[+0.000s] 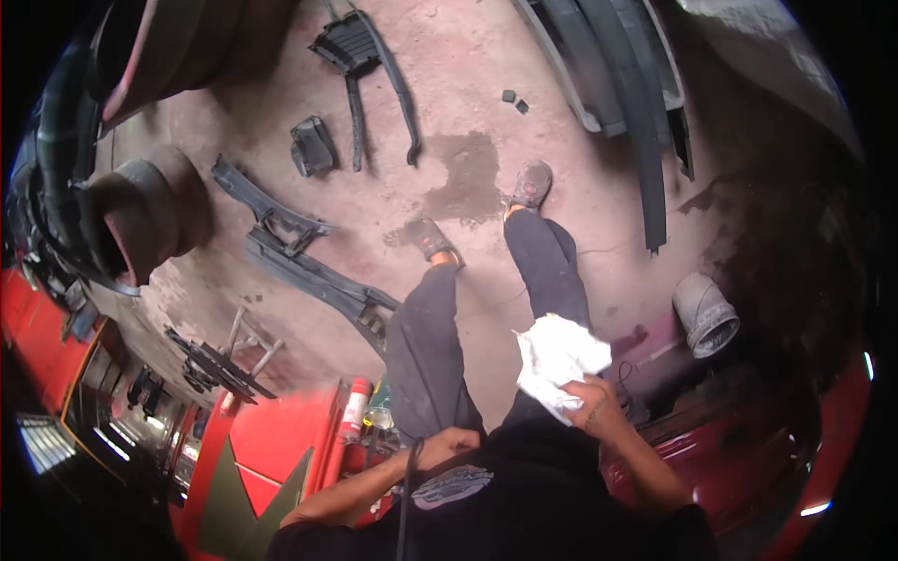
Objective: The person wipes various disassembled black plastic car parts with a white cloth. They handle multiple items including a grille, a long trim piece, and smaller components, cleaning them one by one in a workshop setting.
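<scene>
A crumpled white cloth point(559, 357) hangs from my right hand point(591, 408), in front of my right thigh. The fingers of that hand are closed on the cloth's lower edge. My left hand point(453, 446) rests against my waist, at the hem of my black shirt point(524, 496). Its fingers are curled in, and whatever they might hold is hidden. Beside the left wrist a thin black cord point(406, 510) runs down over the shirt. I am standing with my feet apart on the stained floor point(374, 201).
Black plastic trim pieces point(309, 276) lie left of my feet; a black bracket frame point(360, 56) is farther off. Long dark bumper-like parts point(627, 84) are at the far right. A grey bucket point(706, 316) lies to the right. Red panels point(281, 430) and wide wheel rims point(140, 220) stand left.
</scene>
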A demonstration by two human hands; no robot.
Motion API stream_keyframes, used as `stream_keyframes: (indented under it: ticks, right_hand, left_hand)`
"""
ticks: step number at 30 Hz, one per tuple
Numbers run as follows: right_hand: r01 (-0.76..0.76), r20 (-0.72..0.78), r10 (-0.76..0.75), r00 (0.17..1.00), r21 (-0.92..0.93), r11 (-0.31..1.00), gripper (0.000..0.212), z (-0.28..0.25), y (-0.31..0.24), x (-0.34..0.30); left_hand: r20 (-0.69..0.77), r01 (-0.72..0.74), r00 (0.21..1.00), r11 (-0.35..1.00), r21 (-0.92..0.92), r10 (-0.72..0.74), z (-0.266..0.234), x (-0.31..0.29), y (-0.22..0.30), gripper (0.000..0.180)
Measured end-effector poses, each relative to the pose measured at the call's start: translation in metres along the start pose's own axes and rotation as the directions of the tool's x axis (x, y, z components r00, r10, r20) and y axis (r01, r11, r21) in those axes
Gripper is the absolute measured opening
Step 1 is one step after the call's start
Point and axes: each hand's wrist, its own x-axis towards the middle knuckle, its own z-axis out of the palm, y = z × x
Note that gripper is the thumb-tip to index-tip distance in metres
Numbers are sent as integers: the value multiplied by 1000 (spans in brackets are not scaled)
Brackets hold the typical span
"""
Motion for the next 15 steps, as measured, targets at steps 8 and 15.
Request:
stream_keyframes:
  ticks: [8,15]
  right_hand:
    - [343,-89,-332,939,309,887,41,-83,-35,205]
    - [498,-312,-544,779,-220,839,29,-99,10,348]
  left_hand:
    - [-126,-396,601,431,811,789,-234,206,109,25]
    - [-237,211,203,194,958,950,-436,401,336,23]
